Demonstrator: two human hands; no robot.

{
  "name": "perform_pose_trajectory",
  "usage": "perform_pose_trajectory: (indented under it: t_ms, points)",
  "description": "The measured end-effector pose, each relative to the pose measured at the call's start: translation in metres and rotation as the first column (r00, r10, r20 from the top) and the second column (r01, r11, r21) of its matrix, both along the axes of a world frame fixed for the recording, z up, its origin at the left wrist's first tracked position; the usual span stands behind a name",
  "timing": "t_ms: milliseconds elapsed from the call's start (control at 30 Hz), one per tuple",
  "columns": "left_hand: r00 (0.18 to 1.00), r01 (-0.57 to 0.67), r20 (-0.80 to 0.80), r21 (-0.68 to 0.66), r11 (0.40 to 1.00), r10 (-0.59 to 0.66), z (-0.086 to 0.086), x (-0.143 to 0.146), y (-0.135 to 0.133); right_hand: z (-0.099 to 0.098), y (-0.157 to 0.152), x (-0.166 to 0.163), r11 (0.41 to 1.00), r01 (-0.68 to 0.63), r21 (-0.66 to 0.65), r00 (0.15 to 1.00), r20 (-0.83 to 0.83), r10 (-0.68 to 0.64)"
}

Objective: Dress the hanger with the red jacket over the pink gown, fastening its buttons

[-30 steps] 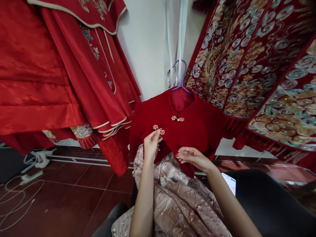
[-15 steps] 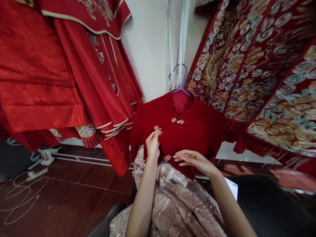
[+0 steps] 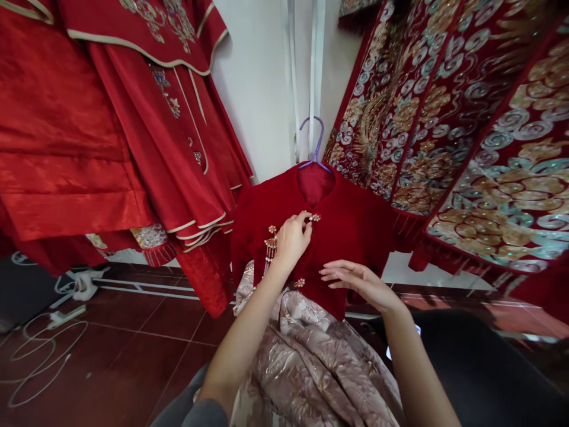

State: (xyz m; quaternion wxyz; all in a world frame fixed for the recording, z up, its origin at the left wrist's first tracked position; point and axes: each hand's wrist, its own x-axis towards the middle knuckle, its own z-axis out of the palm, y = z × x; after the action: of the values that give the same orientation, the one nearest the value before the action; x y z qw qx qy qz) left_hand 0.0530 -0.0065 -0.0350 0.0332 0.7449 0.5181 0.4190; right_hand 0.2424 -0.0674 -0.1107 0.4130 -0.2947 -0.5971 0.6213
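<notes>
Up close, the work in hand looks like fastening the front of the red jacket (image 3: 355,228), which hangs on a purple hanger (image 3: 312,137) against the white wall. The left hand (image 3: 291,238) is raised to the jacket's collar, thumb and forefinger pinched narrowly on the left half of the top clasp (image 3: 315,217). A gold tassel (image 3: 269,248) dangles on the jacket just left of that hand. The right hand (image 3: 355,280) lies low over the jacket's hem, fingers spread and loose, gripping nothing; whether it presses the cloth or only hovers, I cannot tell. Beside its fingertips sits the lower clasp (image 3: 300,283), which looks closed. Below the jacket spills a pale brocade skirt (image 3: 311,356).

To my eye the collar clasp is the step under way. A piece that small calls for a fine fingertip pinch, with the cloth held flat beneath it.

Left of the jacket hang red robes (image 3: 133,148); right of it, embroidered panels (image 3: 444,118).
</notes>
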Motion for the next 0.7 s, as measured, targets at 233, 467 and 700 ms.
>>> perform_pose_trajectory:
  t_ms: [233,467,700]
  points:
    - [0.842,0.172,-0.535,0.162,0.972,-0.060,0.026,-0.019,0.006,0.000,0.002,0.004,0.999,0.030,0.013,1.000,0.007,-0.031]
    - [0.689,0.448,-0.690,0.165,0.878,-0.222,0.046,-0.028,0.025,-0.002,0.002,0.004,1.000,0.030,0.007,0.999,0.015,-0.031]
    - [0.655,0.464,-0.742,0.246,0.851,-0.143,0.049,-0.032,0.033,0.006,-0.003,0.015,0.996,0.092,0.022,0.993,0.071,-0.093]
